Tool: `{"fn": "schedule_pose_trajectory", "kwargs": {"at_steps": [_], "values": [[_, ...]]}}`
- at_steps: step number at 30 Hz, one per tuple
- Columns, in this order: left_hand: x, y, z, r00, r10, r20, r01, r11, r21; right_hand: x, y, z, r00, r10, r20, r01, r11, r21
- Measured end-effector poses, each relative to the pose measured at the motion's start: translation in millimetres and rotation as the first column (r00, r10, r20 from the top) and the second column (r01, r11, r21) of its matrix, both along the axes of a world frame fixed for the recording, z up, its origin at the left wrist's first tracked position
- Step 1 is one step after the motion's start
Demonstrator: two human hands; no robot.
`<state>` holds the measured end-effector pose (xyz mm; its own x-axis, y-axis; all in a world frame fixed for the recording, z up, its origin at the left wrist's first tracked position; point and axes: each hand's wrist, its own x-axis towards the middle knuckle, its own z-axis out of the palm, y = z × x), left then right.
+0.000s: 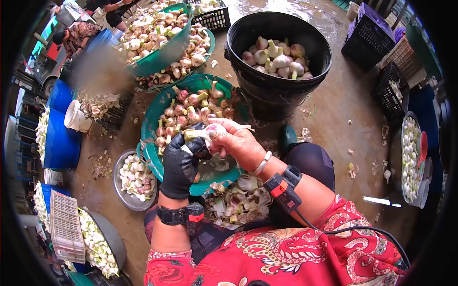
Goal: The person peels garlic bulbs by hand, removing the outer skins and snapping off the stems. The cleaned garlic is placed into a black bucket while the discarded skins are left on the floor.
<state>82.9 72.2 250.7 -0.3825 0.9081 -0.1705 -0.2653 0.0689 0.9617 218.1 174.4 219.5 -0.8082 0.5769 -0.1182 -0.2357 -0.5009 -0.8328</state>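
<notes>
Between my two hands is a garlic bulb (214, 129) with a short pale-green stem pointing left. My left hand (180, 164), in a black glove, is closed round the stem side; a small white piece shows at its fingers, too small to name. My bare right hand (241, 145) grips the bulb from the right, with a pale strip sticking out past its fingers. Both hands are over the near part of a green basin (149, 143) that holds many unpeeled garlic bulbs (191, 107). Loose garlic skins (241, 202) are heaped just below the basin.
A black bucket (272, 97) of cleaner bulbs stands beyond my right hand. At left sits a metal bowl (117, 178) of small bulbs. A heaped green tub (164, 59) is farther back, near another person (78, 35). A crate (391, 93) and a garlic-filled tub (405, 186) line the right.
</notes>
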Motion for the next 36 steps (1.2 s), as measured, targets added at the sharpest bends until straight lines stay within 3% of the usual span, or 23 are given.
{"fn": "schedule_pose_trajectory", "kwargs": {"at_steps": [3,4,6,8,9,10,12,14,15,16,18,20,22,23,24,26,27,28,30,32,33,34,36], "values": [[-1,-6,0,0.999,0.004,-0.045,-0.005,1.0,-0.024,1,-4,7,0.995,0.003,0.098,-0.006,0.999,0.035],[-4,-8,-1,0.981,-0.004,-0.196,-0.007,0.998,-0.057,2,-4,9,0.987,0.032,0.156,-0.033,0.999,0.004],[-12,-12,-7,0.94,-0.02,-0.341,-0.013,0.996,-0.093,-2,-1,8,0.956,0.244,0.162,-0.169,0.911,-0.376],[-21,-17,-13,0.45,-0.068,-0.891,0.154,0.988,0.002,4,6,-1,0.854,0.521,0.001,-0.453,0.745,-0.49],[-17,-18,-13,0.314,-0.077,-0.946,0.182,0.983,-0.02,7,0,-2,0.767,0.641,0.027,-0.554,0.684,-0.474],[-13,-18,-10,0.431,-0.104,-0.896,0.142,0.989,-0.047,10,-9,-8,0.715,0.694,-0.079,-0.618,0.576,-0.535],[-7,-12,-20,0.684,-0.043,-0.728,0.128,0.99,0.062,13,-15,-12,0.8,0.596,-0.074,-0.549,0.677,-0.49],[7,-10,-12,0.968,0.088,-0.234,-0.093,0.996,-0.014,13,-9,-12,0.878,0.478,-0.042,-0.442,0.772,-0.458],[-10,-18,-22,0.947,-0.007,-0.322,-0.004,0.999,-0.035,14,-3,-13,0.914,0.405,-0.034,-0.376,0.809,-0.451],[-10,-20,-20,0.973,-0.029,-0.23,0.024,0.999,-0.024,15,2,-14,0.943,0.331,-0.027,-0.308,0.842,-0.442],[0,-17,-2,0.978,-0.063,0.199,0.062,0.998,0.01,15,7,-12,0.962,0.273,0.02,-0.243,0.885,-0.396],[8,-13,-7,0.993,0.001,0.121,0.002,1.0,-0.021,14,6,-7,0.966,0.208,0.154,-0.152,0.938,-0.311],[9,-13,-14,0.991,-0.009,-0.135,-0.001,0.997,-0.071,16,4,4,0.943,0.21,0.257,-0.136,0.951,-0.279],[10,-12,-9,0.986,0.01,-0.168,-0.028,0.994,-0.105,14,5,-4,0.951,0.106,0.291,-0.088,0.993,-0.076],[8,-11,-9,0.986,0.015,-0.166,-0.033,0.994,-0.107,12,5,-12,0.955,-0.003,0.297,-0.038,0.99,0.134],[3,-12,-12,0.995,0.033,0.091,-0.031,0.999,-0.024,5,-1,-23,0.972,-0.235,0.011,0.226,0.948,0.226],[-10,-16,-19,0.998,0.019,-0.068,-0.017,1.0,0.024,8,-3,-12,0.969,-0.244,-0.032,0.244,0.932,0.268],[-25,-19,-32,0.913,0.007,-0.408,0.014,0.999,0.047,13,-2,-1,0.965,-0.25,-0.079,0.263,0.913,0.313],[-35,-21,-32,0.928,0.08,-0.364,-0.085,0.996,0.004,26,5,5,0.949,-0.07,-0.308,0.038,0.993,-0.107],[-31,-20,-36,0.96,0.104,-0.261,-0.097,0.994,0.041,38,8,8,0.911,-0.066,-0.408,-0.033,0.972,-0.232],[-34,-19,-40,0.967,0.164,0.197,-0.165,0.986,-0.009,43,11,5,0.89,-0.046,-0.453,-0.099,0.952,-0.291],[-37,-20,-45,0.967,0.163,0.195,-0.164,0.986,-0.011,49,14,6,0.874,-0.054,-0.483,-0.148,0.918,-0.369],[-44,-21,-53,0.941,0.285,0.185,-0.279,0.959,-0.058,58,19,31,0.926,-0.034,-0.376,-0.086,0.951,-0.298]]}}
